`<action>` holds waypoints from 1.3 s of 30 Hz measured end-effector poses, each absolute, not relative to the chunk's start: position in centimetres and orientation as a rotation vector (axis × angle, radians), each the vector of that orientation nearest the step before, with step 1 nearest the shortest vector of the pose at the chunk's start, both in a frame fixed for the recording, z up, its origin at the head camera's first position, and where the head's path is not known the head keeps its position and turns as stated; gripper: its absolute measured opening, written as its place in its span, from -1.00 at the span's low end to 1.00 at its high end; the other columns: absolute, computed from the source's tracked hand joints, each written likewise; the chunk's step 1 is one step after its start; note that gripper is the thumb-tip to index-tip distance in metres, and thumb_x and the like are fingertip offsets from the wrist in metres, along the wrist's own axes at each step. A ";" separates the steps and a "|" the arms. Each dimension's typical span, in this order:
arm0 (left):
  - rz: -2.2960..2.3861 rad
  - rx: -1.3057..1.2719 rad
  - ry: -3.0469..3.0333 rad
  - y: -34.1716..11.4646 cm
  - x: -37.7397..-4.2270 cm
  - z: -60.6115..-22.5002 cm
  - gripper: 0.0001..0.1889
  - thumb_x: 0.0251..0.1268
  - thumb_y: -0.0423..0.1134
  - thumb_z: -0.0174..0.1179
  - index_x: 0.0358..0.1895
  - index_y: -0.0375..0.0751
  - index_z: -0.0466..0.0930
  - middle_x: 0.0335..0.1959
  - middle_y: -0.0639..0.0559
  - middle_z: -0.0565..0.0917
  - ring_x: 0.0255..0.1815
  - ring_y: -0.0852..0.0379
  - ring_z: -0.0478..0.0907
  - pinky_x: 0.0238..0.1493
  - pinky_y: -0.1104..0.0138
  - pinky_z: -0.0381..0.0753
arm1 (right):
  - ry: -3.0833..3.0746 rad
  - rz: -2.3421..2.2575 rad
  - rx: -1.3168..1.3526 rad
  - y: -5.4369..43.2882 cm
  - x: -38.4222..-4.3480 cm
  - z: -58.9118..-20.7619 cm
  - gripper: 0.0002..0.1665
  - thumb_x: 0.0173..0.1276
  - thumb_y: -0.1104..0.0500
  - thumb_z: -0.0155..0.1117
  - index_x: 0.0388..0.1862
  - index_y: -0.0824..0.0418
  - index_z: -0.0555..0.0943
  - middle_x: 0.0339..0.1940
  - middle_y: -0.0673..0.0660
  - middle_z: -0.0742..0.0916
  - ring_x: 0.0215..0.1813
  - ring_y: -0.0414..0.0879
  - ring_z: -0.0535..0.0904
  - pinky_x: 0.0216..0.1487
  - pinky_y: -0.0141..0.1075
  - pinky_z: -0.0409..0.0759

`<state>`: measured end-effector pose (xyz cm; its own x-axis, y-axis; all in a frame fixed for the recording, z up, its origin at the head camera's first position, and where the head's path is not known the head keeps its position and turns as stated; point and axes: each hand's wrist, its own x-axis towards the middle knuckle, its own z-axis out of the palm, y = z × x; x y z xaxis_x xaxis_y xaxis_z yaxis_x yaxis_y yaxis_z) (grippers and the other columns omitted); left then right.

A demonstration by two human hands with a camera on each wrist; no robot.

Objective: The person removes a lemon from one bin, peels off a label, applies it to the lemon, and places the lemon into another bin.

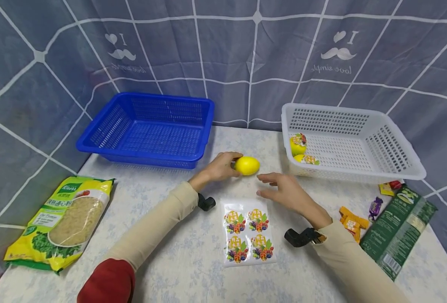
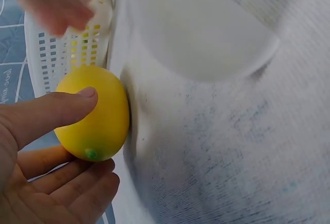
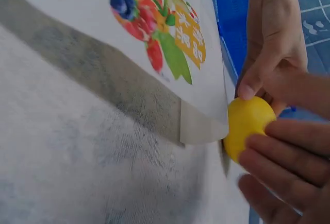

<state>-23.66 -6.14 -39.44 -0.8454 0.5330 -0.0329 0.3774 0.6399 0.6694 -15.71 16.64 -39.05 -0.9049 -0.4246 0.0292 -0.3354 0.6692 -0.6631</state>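
Observation:
My left hand (image 1: pixel 222 167) holds a yellow lemon (image 1: pixel 247 166) on the table, thumb on one side and fingers on the other. In the left wrist view, the green tip of the lemon (image 2: pixel 93 113) points toward the palm. My right hand (image 1: pixel 284 190) is just right of the lemon, fingers extended and holding nothing. In the right wrist view, its fingers (image 3: pixel 278 167) overlap the lemon (image 3: pixel 247 123). In front of both hands lies a sheet of fruit stickers (image 1: pixel 248 231), its edge curling up in the right wrist view.
Two stickered fruits (image 1: pixel 298 144) sit inside the white basket (image 1: pixel 360 174) at back right. A blue basket (image 1: pixel 147 155) stands back left, with a yellow Knorr bag (image 1: pixel 62 223) before it. On the right are a green packet (image 1: pixel 397 231), an orange-wrapped snack (image 1: pixel 353 223) and a purple candy (image 1: pixel 375 208).

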 end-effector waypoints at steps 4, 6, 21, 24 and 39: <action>0.980 0.738 2.654 -6.3 -23.8 -39.4 -0.27 0.10 -0.35 0.43 0.36 -0.42 0.36 0.32 -0.24 0.48 0.29 -0.08 0.47 0.27 0.23 0.44 | 2.598 -0.991 -0.736 17.0 -14.7 -39.4 -0.33 0.29 0.01 0.41 0.32 0.26 0.51 0.25 0.16 0.63 0.19 0.16 0.57 0.18 0.02 0.53; 0.968 0.741 2.659 -6.4 -23.8 -39.3 -0.26 0.10 -0.34 0.44 0.37 -0.41 0.34 0.32 -0.23 0.47 0.31 -0.07 0.45 0.32 0.21 0.39 | 2.572 -0.990 -0.780 16.9 -14.5 -39.7 -0.38 0.30 0.06 0.41 0.29 0.28 0.54 0.21 0.15 0.65 0.16 0.11 0.58 0.17 -0.02 0.54; 1.171 1.139 2.590 -8.5 -20.5 -33.8 -0.61 0.37 -0.33 0.21 0.23 -0.34 0.55 0.27 -0.16 0.54 0.35 -0.04 0.39 0.39 0.12 0.28 | 2.418 -1.293 -0.694 19.0 -15.0 -38.3 -0.75 0.48 0.12 0.20 -0.06 0.23 0.71 -0.34 0.03 0.73 -0.35 0.00 0.59 -0.31 -0.24 0.56; 1.292 1.192 2.452 -8.9 -19.4 -32.4 -0.71 0.38 -0.35 0.20 0.11 -0.30 0.65 0.13 -0.09 0.65 0.23 0.06 0.51 0.27 0.25 0.45 | 2.404 -1.365 -0.651 19.5 -15.0 -37.1 -0.74 0.50 0.12 0.17 -0.07 0.25 0.70 -0.31 0.07 0.74 -0.34 -0.02 0.61 -0.26 -0.17 0.59; 1.528 1.216 2.322 -8.4 -16.8 -30.9 -0.78 0.11 -0.38 0.44 -0.14 -0.34 0.77 -0.11 -0.04 0.75 0.02 0.16 0.65 0.02 0.37 0.62 | 2.345 -1.860 -0.610 19.4 -14.1 -34.8 -0.67 0.54 0.24 0.07 -0.06 0.55 0.58 -0.42 0.09 0.75 -0.55 -0.05 0.63 -0.63 -0.16 0.60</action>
<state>-16.78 -8.41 -30.91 -0.6738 0.6656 0.3208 0.5579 0.1737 0.8115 -14.14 19.43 -34.83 -0.9165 -0.3591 0.1762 -0.2534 0.1805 -0.9504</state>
